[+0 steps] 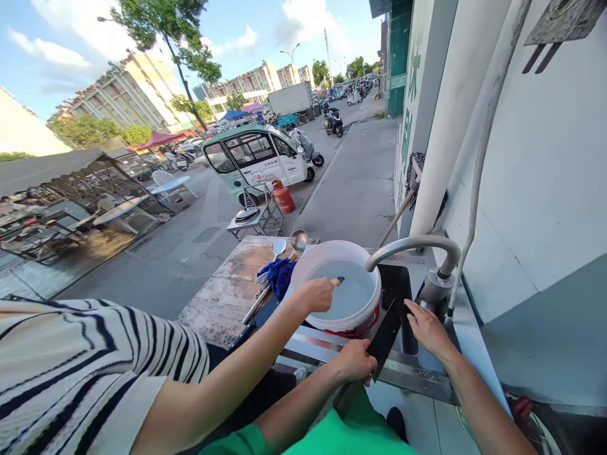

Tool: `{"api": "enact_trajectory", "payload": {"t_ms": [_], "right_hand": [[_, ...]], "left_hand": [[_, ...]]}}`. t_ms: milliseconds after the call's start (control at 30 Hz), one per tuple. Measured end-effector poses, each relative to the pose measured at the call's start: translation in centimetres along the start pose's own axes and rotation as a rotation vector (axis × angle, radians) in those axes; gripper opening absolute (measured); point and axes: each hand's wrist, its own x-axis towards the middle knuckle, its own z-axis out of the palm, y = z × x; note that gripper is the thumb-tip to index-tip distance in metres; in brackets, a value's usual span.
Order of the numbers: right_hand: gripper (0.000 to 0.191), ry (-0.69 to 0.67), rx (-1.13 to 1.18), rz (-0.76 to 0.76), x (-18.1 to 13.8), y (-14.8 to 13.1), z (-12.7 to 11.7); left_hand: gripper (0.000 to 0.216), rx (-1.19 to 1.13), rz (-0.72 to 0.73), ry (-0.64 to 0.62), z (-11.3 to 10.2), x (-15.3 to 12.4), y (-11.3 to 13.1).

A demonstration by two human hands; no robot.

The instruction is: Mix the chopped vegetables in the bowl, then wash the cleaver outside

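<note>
My left hand (355, 361) is closed round a dark, flat, knife-like blade (386, 335), which slants up over the sink's front rim. My right hand (429, 328) is beside the faucet base, fingers stretched out and holding nothing. The curved metal faucet (417, 243) reaches over a white bucket (308, 265) of cloudy water standing at the sink (406, 341). From the left, the hand (315, 296) of a person in a striped shirt holds a small brush-like tool (337, 280) above the water. What lies under my left fingers is hidden.
Left of the bucket, a worn wooden tabletop (227, 278) carries blue cloth (279, 275), a ladle (299, 240) and a spatula (279, 247). A white wall (545, 208) bounds the right side. Beyond stand a red gas cylinder (283, 197) and a three-wheeled vehicle (258, 161).
</note>
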Motion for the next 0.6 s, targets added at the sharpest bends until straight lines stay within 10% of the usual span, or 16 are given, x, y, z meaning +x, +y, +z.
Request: {"api": "enact_trajectory", "payload": {"t_ms": [600], "right_hand": [[0.054,-0.092,0.249,0.289,0.5,-2.0,-2.9]], "left_hand": [[0.011,-0.705,0.154,-0.062,-4.6,-8.7,0.6]]}}
